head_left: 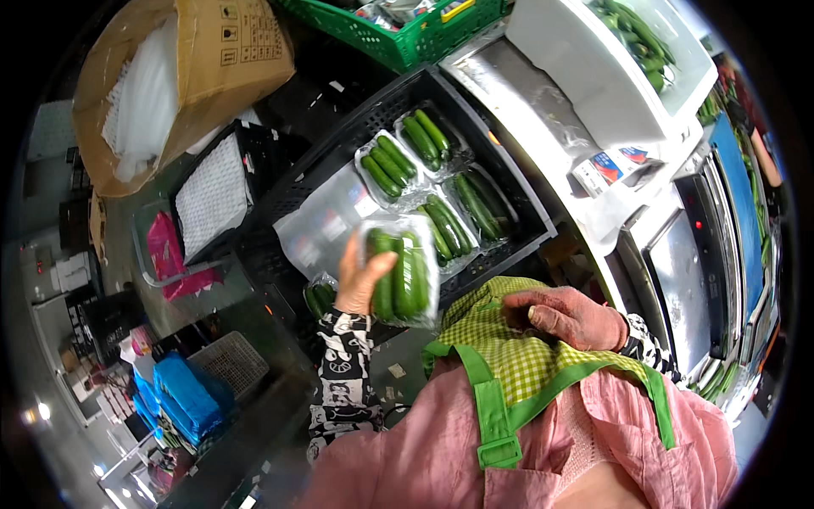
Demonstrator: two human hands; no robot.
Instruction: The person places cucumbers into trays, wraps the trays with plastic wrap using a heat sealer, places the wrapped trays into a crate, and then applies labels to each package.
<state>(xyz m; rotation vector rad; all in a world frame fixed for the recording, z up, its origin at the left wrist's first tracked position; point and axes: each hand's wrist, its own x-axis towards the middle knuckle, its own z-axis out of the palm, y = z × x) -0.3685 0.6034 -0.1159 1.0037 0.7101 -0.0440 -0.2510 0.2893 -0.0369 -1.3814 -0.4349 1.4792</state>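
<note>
One hand (356, 282) holds cucumbers (409, 273) near the crate edge (527, 243).

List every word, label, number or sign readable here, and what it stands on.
No wording is clear enough to quote.
Cardboard box: dark square pictograms; lettering too small to read.
Red-and-blue label on the white counter: blurred.
Translucent plastic in the black crate: red-and-blue print, blurred.
Wrapped cucumber pack in the left hand: no readable print shows.
</note>
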